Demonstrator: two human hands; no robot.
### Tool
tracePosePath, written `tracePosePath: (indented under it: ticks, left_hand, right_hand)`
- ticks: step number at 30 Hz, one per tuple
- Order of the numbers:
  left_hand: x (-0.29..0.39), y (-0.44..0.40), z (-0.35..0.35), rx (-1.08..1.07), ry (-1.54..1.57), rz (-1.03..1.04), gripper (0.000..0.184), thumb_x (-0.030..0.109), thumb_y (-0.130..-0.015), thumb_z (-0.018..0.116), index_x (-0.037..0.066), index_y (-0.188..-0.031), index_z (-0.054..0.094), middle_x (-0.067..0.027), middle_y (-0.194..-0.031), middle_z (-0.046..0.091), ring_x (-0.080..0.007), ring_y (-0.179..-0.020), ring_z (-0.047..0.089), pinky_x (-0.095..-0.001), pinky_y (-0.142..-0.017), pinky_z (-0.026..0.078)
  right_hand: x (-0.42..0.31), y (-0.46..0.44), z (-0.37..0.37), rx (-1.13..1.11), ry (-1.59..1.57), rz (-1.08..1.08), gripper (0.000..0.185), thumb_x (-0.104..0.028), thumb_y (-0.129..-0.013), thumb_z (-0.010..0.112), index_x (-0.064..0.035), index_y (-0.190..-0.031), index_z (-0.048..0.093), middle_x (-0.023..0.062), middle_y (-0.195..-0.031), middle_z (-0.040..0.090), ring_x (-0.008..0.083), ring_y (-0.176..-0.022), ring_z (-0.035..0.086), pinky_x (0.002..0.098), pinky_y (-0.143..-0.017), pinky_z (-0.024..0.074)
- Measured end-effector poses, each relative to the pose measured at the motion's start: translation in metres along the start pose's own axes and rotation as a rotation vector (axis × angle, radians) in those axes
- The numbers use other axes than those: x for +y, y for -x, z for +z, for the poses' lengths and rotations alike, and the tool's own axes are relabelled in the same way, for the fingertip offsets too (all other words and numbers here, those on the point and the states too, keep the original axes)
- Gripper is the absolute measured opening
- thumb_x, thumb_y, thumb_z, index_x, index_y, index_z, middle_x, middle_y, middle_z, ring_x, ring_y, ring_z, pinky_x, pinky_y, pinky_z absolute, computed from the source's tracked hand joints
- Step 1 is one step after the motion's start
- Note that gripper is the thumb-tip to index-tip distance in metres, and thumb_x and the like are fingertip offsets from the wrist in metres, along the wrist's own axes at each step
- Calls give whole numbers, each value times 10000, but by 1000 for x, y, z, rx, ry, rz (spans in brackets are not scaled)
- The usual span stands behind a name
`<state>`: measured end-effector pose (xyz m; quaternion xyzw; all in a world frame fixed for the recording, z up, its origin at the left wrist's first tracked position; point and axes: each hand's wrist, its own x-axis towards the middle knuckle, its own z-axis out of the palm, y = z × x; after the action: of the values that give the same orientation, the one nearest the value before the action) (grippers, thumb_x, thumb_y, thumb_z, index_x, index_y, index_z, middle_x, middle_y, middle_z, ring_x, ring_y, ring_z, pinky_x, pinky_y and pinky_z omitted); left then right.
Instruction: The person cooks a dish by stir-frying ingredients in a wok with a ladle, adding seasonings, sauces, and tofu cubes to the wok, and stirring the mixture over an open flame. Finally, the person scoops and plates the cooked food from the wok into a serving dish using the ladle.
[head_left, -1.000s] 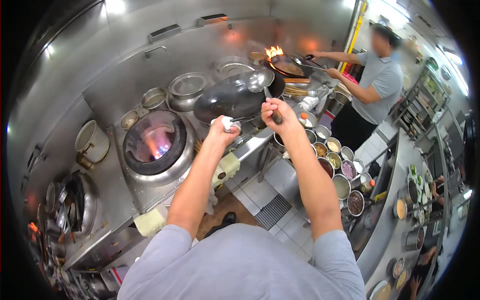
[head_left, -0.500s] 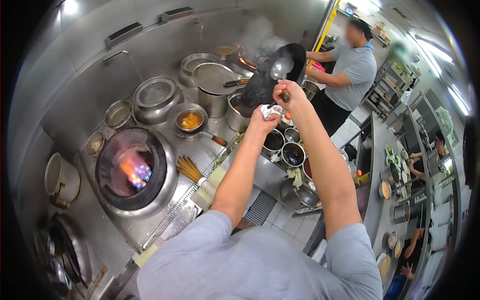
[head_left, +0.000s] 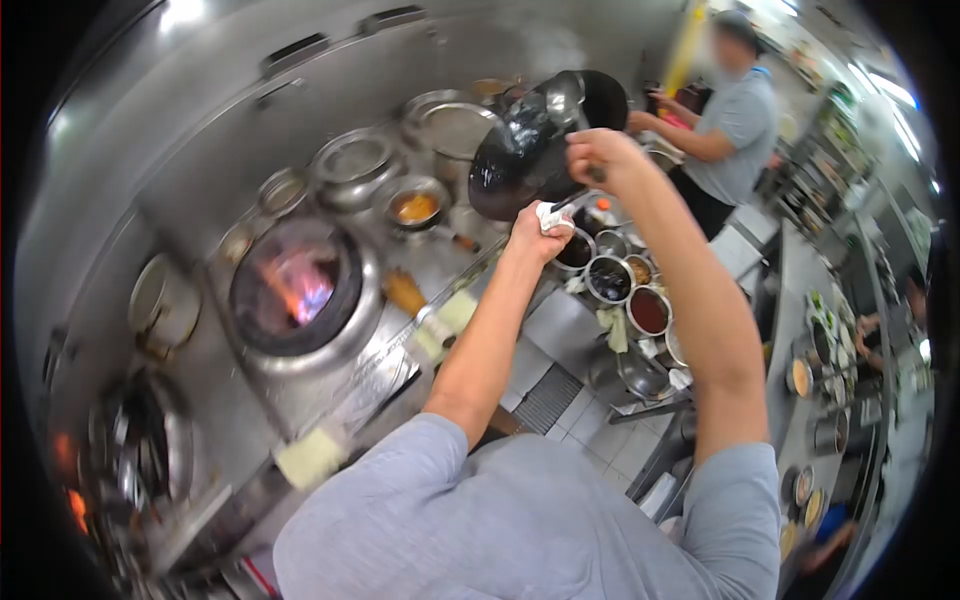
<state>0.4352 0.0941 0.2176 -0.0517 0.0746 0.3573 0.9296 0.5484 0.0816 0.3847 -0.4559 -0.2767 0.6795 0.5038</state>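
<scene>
A dark wok (head_left: 508, 170) is held tilted in the air, its inside shiny. My left hand (head_left: 541, 234) is closed round the wok's handle with a white cloth (head_left: 552, 217) between. Above it, my right hand (head_left: 606, 160) grips the ladle's dark handle, and the metal ladle (head_left: 564, 97) has its bowl by the wok's upper part. I cannot make out what, if anything, is in the wok or the ladle.
At left a burner (head_left: 302, 285) burns with an open flame. A pan of orange liquid (head_left: 416, 207) and lidded pots (head_left: 352, 160) stand behind. Sauce containers (head_left: 650, 311) sit below my right forearm. A co-worker (head_left: 735, 120) stands beyond the wok.
The view has shifted, so the stove sits further right. The wok has turned, with more of its shiny surface showing and the smoke above it thinner. Both hands keep their grips.
</scene>
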Motion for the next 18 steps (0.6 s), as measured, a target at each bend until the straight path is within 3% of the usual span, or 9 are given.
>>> tracePosePath:
  ticks: [3, 4, 5, 6, 7, 9, 11, 15, 18]
  left_hand:
    - [3, 60, -40, 230, -198, 295, 85, 191, -880, 470, 117, -841, 481, -53, -658, 491, -172, -504, 445, -252, -361, 280]
    - [-6, 92, -41, 323, -233, 472, 84, 188, -867, 506, 136, -818, 463, -42, -642, 480, -166, -506, 447, -261, -365, 271]
    - [6, 114, -64, 270, -311, 492, 161, 271, -948, 469, 121, -892, 453, -64, -687, 495, -175, -522, 437, -252, -372, 264]
    - [5, 146, -67, 341, -338, 583, 151, 266, -947, 472, 129, -885, 454, -52, -683, 495, -173, -520, 444, -251, -373, 260]
    - [-5, 178, -62, 411, -366, 653, 143, 261, -946, 474, 137, -878, 454, -40, -679, 495, -172, -518, 451, -251, -374, 257]
    - [-4, 237, -57, 407, -310, 675, 93, 165, -897, 477, 144, -807, 478, 1, -633, 484, -139, -488, 457, -242, -342, 241]
    - [6, 278, -78, 409, -351, 770, 90, 146, -890, 471, 160, -804, 495, 11, -620, 488, -123, -466, 449, -240, -332, 241]
    - [9, 355, -94, 607, -301, 905, 112, 203, -906, 479, 158, -804, 465, 3, -597, 455, -134, -437, 430, -244, -320, 250]
    - [28, 395, -123, 674, -261, 925, 130, 199, -883, 494, 141, -771, 459, -15, -578, 445, -139, -424, 421, -249, -316, 249]
  right_hand:
    - [24, 82, -37, -389, 288, 46, 338, -197, -950, 531, -148, -639, 409, -67, -498, 389, 34, -378, 343, 194, -329, 265]
    - [42, 84, -58, -478, 387, 44, 219, -194, -941, 544, -118, -748, 475, -57, -536, 434, 43, -359, 339, 193, -317, 272]
    - [73, 128, -40, -208, 389, -98, 167, -198, -937, 558, -114, -838, 453, -37, -523, 394, 73, -358, 349, 252, -329, 286]
    - [113, 121, -63, -298, 554, -237, 147, -193, -924, 581, -105, -998, 488, -33, -543, 421, 72, -364, 372, 245, -328, 303]
    - [150, 119, -73, -243, 690, -188, 287, -195, -919, 592, -93, -1153, 461, -18, -570, 432, 71, -386, 396, 245, -336, 337]
    - [228, 102, -75, -213, 1016, -371, 461, -183, -888, 597, -97, -1284, 377, 33, -613, 490, 127, -417, 458, 290, -365, 397]
    - [277, 96, -54, -294, 894, -335, 496, -149, -869, 585, -99, -1314, 373, 62, -660, 518, 144, -445, 494, 316, -383, 415]
    - [338, 108, 10, -510, 588, -181, 358, -146, -909, 567, -79, -1223, 409, 29, -686, 495, 110, -457, 485, 280, -363, 406]
    - [366, 101, 42, -556, 644, -146, 378, -130, -917, 557, -43, -1247, 393, 14, -621, 464, 102, -420, 446, 280, -357, 397]
